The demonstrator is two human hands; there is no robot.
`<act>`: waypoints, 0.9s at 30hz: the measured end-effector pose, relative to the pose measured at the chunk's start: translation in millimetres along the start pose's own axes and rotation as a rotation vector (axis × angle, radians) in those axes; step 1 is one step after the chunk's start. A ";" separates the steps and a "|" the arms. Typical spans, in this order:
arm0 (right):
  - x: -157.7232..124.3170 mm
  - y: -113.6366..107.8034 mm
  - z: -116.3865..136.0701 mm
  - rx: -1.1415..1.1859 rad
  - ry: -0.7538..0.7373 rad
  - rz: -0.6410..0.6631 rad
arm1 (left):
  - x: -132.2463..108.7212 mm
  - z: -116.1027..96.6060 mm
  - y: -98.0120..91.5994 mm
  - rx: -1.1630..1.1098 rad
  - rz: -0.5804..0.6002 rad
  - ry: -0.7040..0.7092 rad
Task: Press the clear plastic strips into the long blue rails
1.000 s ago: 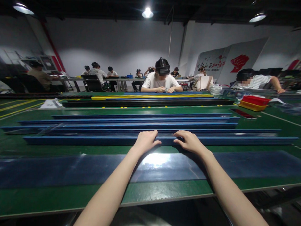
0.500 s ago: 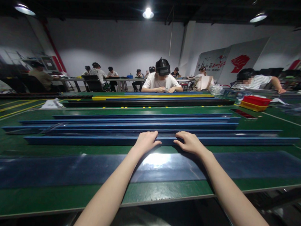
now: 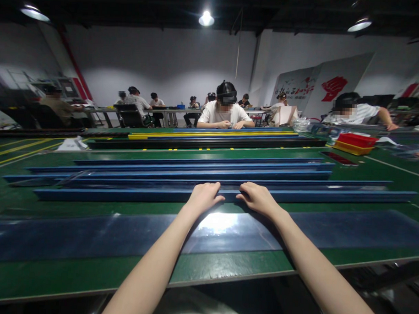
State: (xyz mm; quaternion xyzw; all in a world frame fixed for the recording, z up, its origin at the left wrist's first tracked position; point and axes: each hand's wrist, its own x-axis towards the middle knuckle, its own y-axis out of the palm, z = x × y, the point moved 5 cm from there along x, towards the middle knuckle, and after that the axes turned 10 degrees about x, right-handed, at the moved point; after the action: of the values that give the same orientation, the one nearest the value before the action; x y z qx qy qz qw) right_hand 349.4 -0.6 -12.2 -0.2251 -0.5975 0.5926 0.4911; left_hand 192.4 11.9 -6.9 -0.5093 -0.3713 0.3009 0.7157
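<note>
The work with the nearest blue channel (image 3: 125, 195) appears to be under way rather than finished, with both hands still at its near wall. The channel lies across the middle of the frame, long side toward the viewer. Some shiny, see-through material shows inside it, but whether that is seated or merely loose cannot be told. A long transparent sheet (image 3: 107, 233) lies flat on the tabletop (image 3: 233, 270) across the lower part of the frame, apart from the channel; the forearms pass above it, and I judge it to be unused so far. More blue channels (image 3: 160, 175) lie just behind, with clear film around their left ends; how many are complete is not evident.

The left hand (image 3: 205, 196), at centre, has its fingers bent over the near wall and its thumb reaching toward the right hand (image 3: 258, 197), which mirrors it just right of centre. Both look narrowly curled, but the fingertips are hidden, so whether they grip or only rest cannot be told.

Compared with the earlier frame, the right hand sits slightly farther left, narrowing the gap between the hands. The left hand, channels and sheet look unchanged.
</note>
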 end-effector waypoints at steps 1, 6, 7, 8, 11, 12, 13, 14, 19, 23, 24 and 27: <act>0.3 -0.4 0.0 -0.009 0.000 -0.001 | 0.1 0.0 -0.2 0.006 -0.002 0.002; 1.2 -2.2 -0.6 -0.034 0.000 -0.008 | 0.2 -0.1 -1.6 0.027 -0.014 0.014; 1.3 -2.5 -0.7 -0.036 0.000 -0.008 | 0.2 -0.3 -2.0 0.030 -0.019 0.018; 1.5 -2.7 -0.9 -0.038 0.000 -0.008 | 0.1 -0.6 -2.4 0.034 -0.025 0.023; 1.7 -3.7 -0.9 -0.040 -0.007 -0.003 | -0.2 -1.7 -3.3 0.043 -0.033 0.036; 1.5 -4.2 -1.0 -0.040 -0.009 -0.002 | -0.2 -2.1 -3.4 0.043 -0.032 0.039; 1.2 -4.8 -1.5 -0.040 -0.009 -0.002 | -0.2 -2.4 -3.6 0.043 -0.033 0.043; 0.6 -5.7 -2.5 -0.042 -0.006 -0.003 | -0.1 -2.7 -3.7 0.043 -0.036 0.049; -5.4 -11.2 -14.4 -0.068 0.055 0.000 | 0.4 -2.0 -3.2 0.053 -0.075 0.060; -10.6 -15.2 -24.9 -0.083 0.113 0.003 | 0.4 -0.4 -0.9 0.046 -0.078 0.055; -11.4 -15.8 -26.2 -0.080 0.118 0.000 | 0.3 -0.4 -0.6 0.040 -0.077 0.053; -12.5 -16.6 -26.9 -0.063 0.120 -0.011 | 0.3 -0.9 -0.8 0.028 -0.069 0.047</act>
State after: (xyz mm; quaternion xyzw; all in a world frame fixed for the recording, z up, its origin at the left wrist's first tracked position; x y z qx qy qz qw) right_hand 382.8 -1.3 -5.7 -0.2721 -0.5866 0.5562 0.5220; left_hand 193.4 11.5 -6.3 -0.4929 -0.3676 0.2692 0.7413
